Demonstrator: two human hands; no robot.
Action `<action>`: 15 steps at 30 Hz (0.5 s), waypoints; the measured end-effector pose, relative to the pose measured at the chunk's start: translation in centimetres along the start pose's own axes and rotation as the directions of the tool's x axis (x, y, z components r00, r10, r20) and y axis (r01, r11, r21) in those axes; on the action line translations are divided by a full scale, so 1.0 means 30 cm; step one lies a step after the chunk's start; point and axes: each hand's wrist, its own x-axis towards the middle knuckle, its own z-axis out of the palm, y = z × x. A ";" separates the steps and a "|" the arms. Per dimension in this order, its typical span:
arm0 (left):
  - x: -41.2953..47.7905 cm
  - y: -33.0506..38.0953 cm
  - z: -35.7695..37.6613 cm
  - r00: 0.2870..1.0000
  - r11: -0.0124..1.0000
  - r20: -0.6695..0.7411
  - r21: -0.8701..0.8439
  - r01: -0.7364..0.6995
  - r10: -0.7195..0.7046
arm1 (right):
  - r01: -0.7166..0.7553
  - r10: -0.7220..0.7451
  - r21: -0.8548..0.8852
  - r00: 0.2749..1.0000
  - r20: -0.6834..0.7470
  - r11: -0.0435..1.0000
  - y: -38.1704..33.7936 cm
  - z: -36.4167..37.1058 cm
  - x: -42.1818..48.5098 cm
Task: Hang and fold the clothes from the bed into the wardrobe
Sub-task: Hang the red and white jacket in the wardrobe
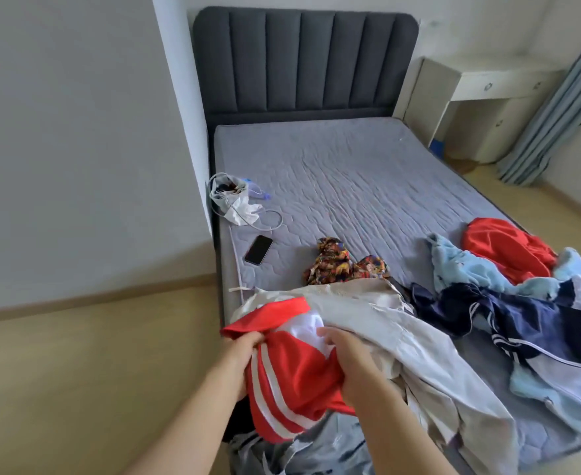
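A red garment with white stripes (289, 382) is bunched at the foot of the bed (351, 180). My left hand (244, 347) grips its left edge, and my right hand (347, 361) grips its right side. Under it lies a beige garment (402, 337). To the right sit a navy striped garment (522, 320), a light blue one (471, 269) and a red one (501, 248). A small patterned cloth (337, 262) lies mid-bed. The wardrobe is not in view.
A black phone (259, 249) lies near the bed's left edge, beyond it a white bag with a cable (234, 200). A white desk (481, 97) and blue curtain (556, 108) stand at the right. Bare wooden floor (93, 371) lies left of the bed.
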 end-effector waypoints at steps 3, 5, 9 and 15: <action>0.005 -0.105 -0.034 0.991 0.992 -0.111 0.109 -0.057 0.069 | -0.025 0.025 -0.117 1.000 -0.002 0.993 0.070 -0.020 0.041; -0.006 -0.106 -0.032 0.979 0.950 -0.076 0.265 -0.165 0.191 | -0.054 0.054 -0.152 0.999 -0.003 0.987 0.098 -0.018 0.048; -0.029 -0.069 0.006 0.918 0.798 0.201 0.453 -0.397 0.342 | -0.261 0.240 0.094 0.952 0.188 0.961 0.128 0.011 0.042; -0.091 -0.038 -0.004 0.755 0.712 0.646 0.478 -0.514 0.112 | -0.401 0.328 0.327 0.909 0.258 0.856 0.113 0.027 0.070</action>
